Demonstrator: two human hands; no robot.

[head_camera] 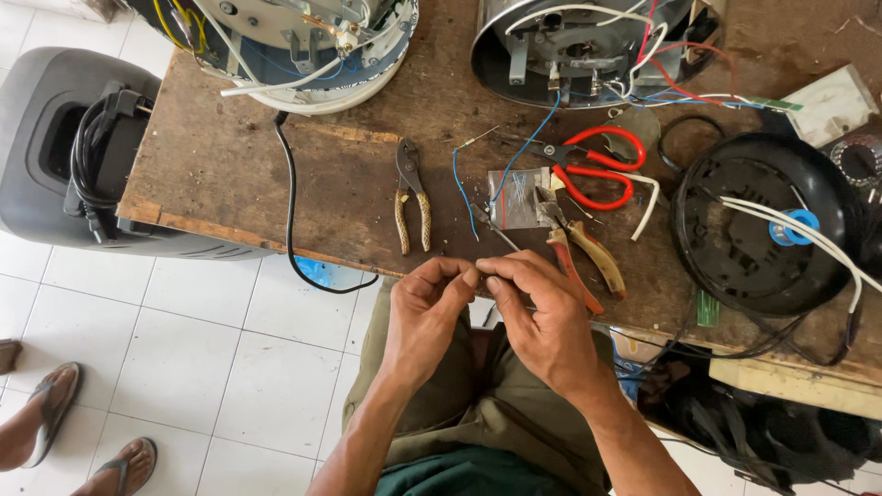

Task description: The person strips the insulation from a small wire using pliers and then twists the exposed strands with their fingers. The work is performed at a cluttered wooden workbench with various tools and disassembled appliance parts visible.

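- Two hands meet at the near edge of the wooden workbench (230, 174), fingertips pressed together: the left hand (424, 308) and the right hand (537, 317) both pinch a thin wire (491, 230) between thumb and forefinger, just above the person's lap.
- The wire's far end runs up onto the bench, toward a small clear plastic packet (516, 197).
- Just beyond the right hand lie yellow-handled pliers (579, 253), jaws pointing away from the person.
- Beyond the left hand rests a second pair of pliers (411, 197) with patterned grips, lying apart from the rest.
- A loose blue wire (459, 188) curves between those pliers and the packet.
- Red-handled scissors (593, 165) lie past the packet, blades pointing left.
- To the right sits a round black appliance base (763, 225) with white cables across it.
- Farthest off, two opened appliance housings (312, 46) stand at the bench's back edge, wiring exposed.
- On the tiled floor at left, another person's sandalled feet (83, 432) show.
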